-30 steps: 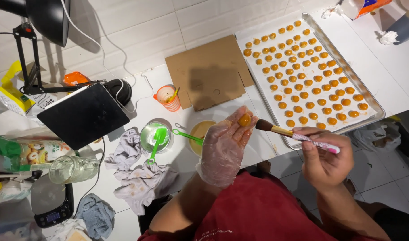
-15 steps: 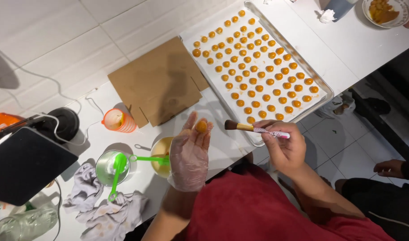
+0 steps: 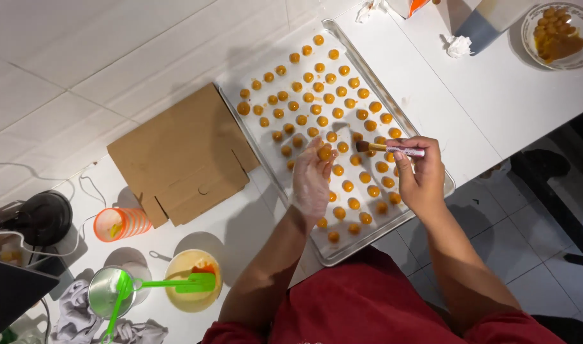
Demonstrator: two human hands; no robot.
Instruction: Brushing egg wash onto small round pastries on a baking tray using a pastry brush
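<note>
Left hand [image 3: 312, 181], gloved, pinching 1 orange ball [image 3: 324, 153] up over the tray [image 3: 431, 156]; right hand [image 3: 420, 175] clamped on brush [image 3: 388, 148], bristles aimed at ball for glazing.

A kitchen: baking tray [image 3: 431, 137] of pastry balls [image 3: 329, 99], tiled floor.

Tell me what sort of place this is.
Likely a home or small baking workspace. A metal baking tray holds rows of small orange dough balls; the left hand, in a thin glove, holds one while the right hand holds a pastry brush. A bowl of yellow wash sits nearby.
</note>
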